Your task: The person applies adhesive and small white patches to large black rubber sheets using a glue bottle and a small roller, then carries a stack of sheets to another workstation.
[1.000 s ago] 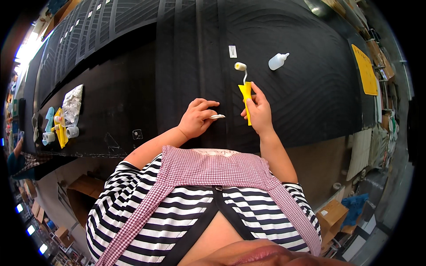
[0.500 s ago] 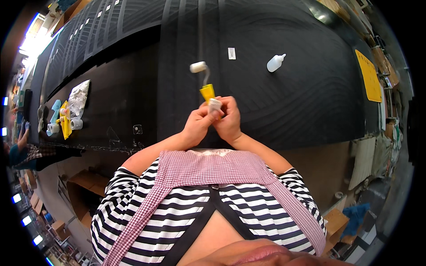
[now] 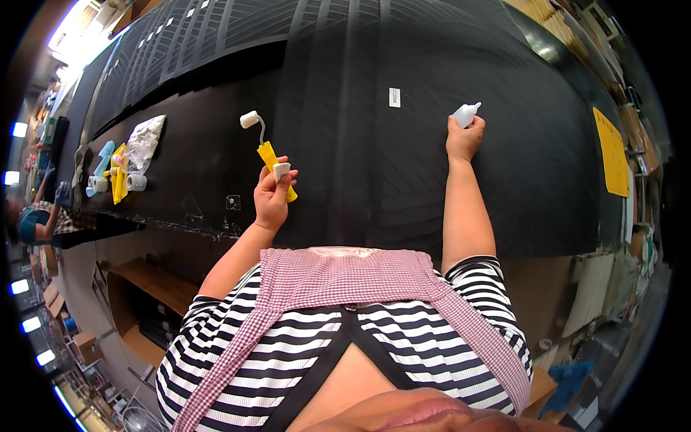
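My left hand (image 3: 271, 198) is closed round the yellow handle of a small paint roller (image 3: 267, 154), its white roller head raised at the far end of a bent wire. A small folded white pad (image 3: 281, 171) is pinched in the same hand, against the handle. Out to the right, my right hand (image 3: 466, 137) grips a translucent white squeeze bottle (image 3: 464, 115), whose nozzle points away and to the right. Both hands are over a large black sheet (image 3: 403, 180). A small white label (image 3: 394, 97) lies on it between the hands.
At the left on the black surface are a silvery plastic bag (image 3: 146, 144), tape rolls (image 3: 135, 182) and yellow tools (image 3: 119, 173). A yellow sign (image 3: 610, 151) sits at the right edge. Another person (image 3: 43, 219) stands at the far left.
My hands, together before, have parted. The left has carried the roller and pad leftward; the right has reached out and taken hold of the squeeze bottle.
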Demonstrator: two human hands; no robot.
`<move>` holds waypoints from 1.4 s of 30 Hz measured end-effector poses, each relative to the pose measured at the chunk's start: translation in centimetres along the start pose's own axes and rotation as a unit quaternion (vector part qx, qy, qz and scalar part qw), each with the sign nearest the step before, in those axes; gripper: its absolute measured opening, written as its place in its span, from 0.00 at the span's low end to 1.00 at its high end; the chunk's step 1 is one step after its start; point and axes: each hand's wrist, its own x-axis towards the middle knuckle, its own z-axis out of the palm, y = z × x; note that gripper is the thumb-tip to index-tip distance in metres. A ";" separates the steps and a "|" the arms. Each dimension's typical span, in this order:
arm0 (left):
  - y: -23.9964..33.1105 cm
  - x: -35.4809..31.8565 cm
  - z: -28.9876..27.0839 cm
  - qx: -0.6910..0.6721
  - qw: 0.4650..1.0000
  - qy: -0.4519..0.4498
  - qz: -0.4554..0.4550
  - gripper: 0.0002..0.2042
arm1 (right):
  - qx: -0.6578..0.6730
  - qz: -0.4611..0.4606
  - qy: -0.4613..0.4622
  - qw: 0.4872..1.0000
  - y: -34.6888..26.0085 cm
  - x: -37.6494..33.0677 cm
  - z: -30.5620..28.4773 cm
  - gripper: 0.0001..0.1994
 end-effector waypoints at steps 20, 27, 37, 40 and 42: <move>-2.0 0.3 -0.1 0.066 0.997 0.022 0.035 0.07 | 0.150 -0.074 -0.306 0.937 -13.1 -2.5 8.4 0.15; -1.8 0.6 -0.2 0.095 0.995 0.015 0.035 0.06 | -0.091 -0.230 -0.195 0.949 -13.1 -1.7 10.9 0.23; -1.9 0.7 -0.3 0.106 0.994 0.011 0.035 0.06 | 0.149 -0.161 -0.190 0.957 -8.8 -1.9 12.8 0.19; -1.9 0.7 -0.3 0.108 0.994 0.013 0.029 0.06 | 0.147 -0.164 -0.189 0.957 -8.7 -1.8 13.4 0.19; -1.8 0.7 -0.3 0.098 0.995 0.014 0.020 0.06 | 0.144 -0.184 -0.185 0.955 -8.5 -1.9 13.5 0.19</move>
